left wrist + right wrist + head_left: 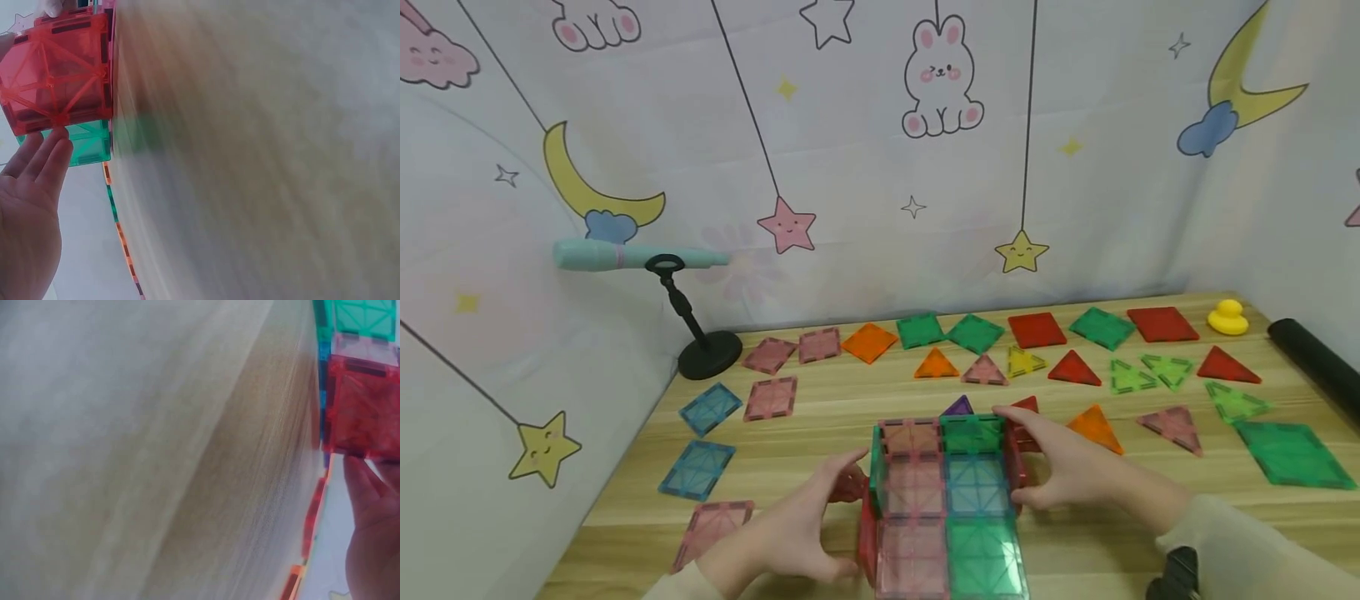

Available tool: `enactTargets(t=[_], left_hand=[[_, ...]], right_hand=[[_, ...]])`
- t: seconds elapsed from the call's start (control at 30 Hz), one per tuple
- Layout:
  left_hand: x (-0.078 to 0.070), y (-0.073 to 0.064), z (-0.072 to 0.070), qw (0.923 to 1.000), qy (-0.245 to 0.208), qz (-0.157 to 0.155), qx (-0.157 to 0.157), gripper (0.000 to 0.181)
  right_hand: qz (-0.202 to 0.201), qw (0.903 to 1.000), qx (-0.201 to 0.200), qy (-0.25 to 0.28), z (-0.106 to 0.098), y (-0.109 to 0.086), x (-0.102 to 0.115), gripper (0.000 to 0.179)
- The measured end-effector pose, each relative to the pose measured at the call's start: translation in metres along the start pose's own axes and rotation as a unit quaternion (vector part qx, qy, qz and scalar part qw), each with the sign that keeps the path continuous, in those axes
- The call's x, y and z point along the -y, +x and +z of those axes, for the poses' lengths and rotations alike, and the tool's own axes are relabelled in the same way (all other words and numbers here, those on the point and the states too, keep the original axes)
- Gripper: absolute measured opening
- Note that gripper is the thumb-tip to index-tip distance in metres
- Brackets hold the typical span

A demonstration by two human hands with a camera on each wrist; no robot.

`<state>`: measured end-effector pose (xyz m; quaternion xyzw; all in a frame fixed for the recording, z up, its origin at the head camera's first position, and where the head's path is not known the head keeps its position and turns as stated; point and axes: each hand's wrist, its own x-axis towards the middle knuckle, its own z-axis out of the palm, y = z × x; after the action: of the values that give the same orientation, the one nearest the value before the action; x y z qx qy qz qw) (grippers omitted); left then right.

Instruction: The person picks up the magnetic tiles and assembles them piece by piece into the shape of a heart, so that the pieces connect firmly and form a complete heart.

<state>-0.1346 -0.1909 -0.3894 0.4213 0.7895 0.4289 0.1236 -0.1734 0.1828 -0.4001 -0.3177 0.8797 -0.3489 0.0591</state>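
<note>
A low box of see-through magnetic tiles (913,487) stands on the table, with a floor of pink, blue and green squares. My left hand (801,525) is beside its left side, thumb spread away. In the left wrist view its fairly straight fingers (47,159) reach the edge of a red square tile (53,78), with a green tile (90,142) behind. On the other side my right hand (1067,462) grips the red wall tile (365,406) between thumb and forefinger. The box's near end has no upright tile.
Several loose triangles (1096,427) and squares (1037,330) lie behind and to the right. Pink and blue squares (697,468) lie at left. A black stand (710,354) holding a pale blue tube (625,255), a yellow duck (1228,317) and a black roll (1311,367) stand near the edges.
</note>
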Motion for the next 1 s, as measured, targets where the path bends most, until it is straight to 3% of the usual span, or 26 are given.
enactTargets(t=[0.17, 0.4, 0.57, 0.83, 1.0], left_hand=[[-0.001, 0.000, 0.001, 0.9997, -0.022, 0.005, -0.005, 0.102], [-0.003, 0.001, 0.007, 0.9995, 0.001, 0.020, -0.026, 0.107], [-0.005, 0.006, 0.014, 0.9992, 0.025, 0.013, -0.029, 0.109], [-0.008, -0.001, 0.017, 0.9994, -0.021, -0.001, -0.029, 0.112], [-0.005, -0.003, 0.016, 0.9991, -0.003, 0.009, -0.041, 0.113]], right_hand=[[-0.004, 1.0000, 0.000, -0.001, 0.000, 0.000, 0.000, 0.095], [-0.008, 1.0000, 0.003, 0.001, 0.000, 0.001, 0.000, 0.095], [0.021, 0.9998, 0.000, 0.001, -0.001, -0.001, 0.002, 0.096], [0.023, 0.9997, 0.001, 0.004, -0.001, 0.000, 0.002, 0.096], [0.017, 0.9998, 0.002, 0.004, -0.001, 0.000, 0.001, 0.096]])
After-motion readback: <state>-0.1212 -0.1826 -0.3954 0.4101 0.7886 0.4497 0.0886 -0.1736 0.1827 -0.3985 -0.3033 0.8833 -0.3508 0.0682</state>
